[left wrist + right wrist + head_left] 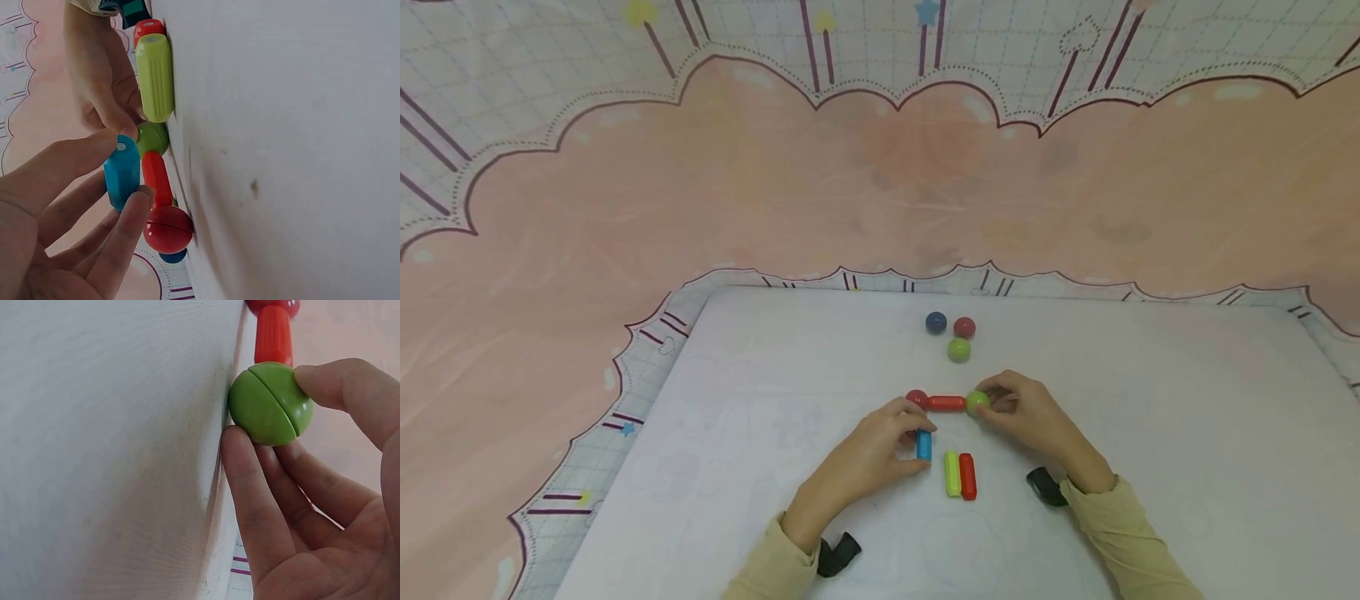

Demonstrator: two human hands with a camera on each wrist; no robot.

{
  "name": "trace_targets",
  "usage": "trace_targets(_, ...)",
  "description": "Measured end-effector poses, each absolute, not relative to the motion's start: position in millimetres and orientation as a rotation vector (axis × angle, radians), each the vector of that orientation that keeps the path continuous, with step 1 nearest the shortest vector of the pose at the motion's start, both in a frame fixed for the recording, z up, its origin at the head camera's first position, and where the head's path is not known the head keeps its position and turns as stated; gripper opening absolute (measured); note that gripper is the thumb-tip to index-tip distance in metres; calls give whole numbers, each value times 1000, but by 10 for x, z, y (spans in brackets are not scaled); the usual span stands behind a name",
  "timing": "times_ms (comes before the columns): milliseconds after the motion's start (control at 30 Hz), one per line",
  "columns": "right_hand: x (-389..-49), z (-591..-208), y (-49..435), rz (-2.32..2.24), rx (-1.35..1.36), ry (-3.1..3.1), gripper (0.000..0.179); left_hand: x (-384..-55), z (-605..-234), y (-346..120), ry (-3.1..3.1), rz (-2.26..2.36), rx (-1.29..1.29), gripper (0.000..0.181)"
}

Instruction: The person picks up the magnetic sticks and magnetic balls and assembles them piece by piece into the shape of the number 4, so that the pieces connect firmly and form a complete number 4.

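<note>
Between thumb and fingertips, my left hand point(868, 450) pinches a short blue rod point(923, 447); a pale dot marks its end in the left wrist view. My right hand point(1033, 414) pinches a green ball point(265, 409) with a groove around it. That ball touches one end of a red rod point(947, 403), and a red ball point(167, 230) sits at the other end, forming a straight row on the table. The blue rod is held just in front of the red ball, apart from it. Closer to the person, a yellow-green rod point(952, 474) and another red rod point(967, 477) lie side by side.
Farther back on the white table point(1150, 417) stand a dark blue ball point(936, 323), a second red ball point(965, 327) and a second green ball point(958, 350). A patterned cloth point(850, 192) hangs behind. Black straps point(1047, 487) show at both wrists.
</note>
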State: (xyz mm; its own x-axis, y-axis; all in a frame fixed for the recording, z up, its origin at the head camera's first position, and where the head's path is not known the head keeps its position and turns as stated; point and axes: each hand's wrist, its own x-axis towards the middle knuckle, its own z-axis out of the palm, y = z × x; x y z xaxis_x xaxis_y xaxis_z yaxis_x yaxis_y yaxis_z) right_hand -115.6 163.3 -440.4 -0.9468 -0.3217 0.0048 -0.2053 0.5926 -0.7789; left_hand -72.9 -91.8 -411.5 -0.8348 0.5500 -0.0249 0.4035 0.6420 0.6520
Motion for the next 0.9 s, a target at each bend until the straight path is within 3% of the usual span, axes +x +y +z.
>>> trace_targets(900, -1156, -4400, 1634, -1282, -423, 2678, 30, -929, -4071, -1016, 2691, 1207, 735, 39)
